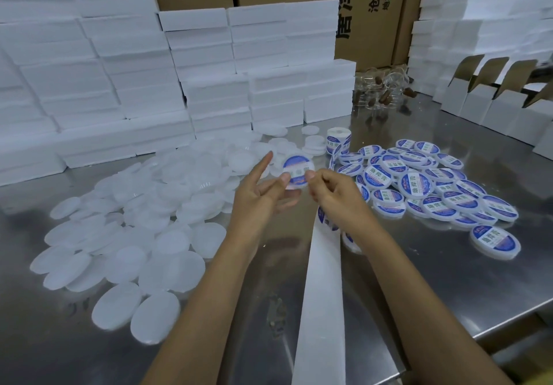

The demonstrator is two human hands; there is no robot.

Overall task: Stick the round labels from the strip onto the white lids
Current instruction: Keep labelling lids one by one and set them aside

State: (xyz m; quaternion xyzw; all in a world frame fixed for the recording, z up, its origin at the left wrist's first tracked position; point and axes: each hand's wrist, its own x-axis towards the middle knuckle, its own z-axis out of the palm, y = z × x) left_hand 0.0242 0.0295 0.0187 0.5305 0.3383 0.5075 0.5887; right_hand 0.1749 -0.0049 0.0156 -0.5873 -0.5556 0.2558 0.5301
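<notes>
Above the steel table (419, 280), a white lid (297, 172) with a blue round label on it is pinched between both my thumbs. My left hand (263, 193) grips its left edge, index finger pointing up. My right hand (332, 193) grips its right edge. A white backing strip (321, 295) runs from under my right hand toward me, with a few labels on it near the wrist. The label roll (338, 140) stands behind. Plain white lids (143, 229) lie heaped on the left; labelled lids (425, 184) are piled on the right.
Stacks of white foam boxes (149, 79) wall the back and left. Brown cartons (371, 10) stand behind them. Folded white cartons with open flaps (490, 97) line the right rear. Clear jars with brown caps (380, 91) lie at the back. The table's edge runs at lower right.
</notes>
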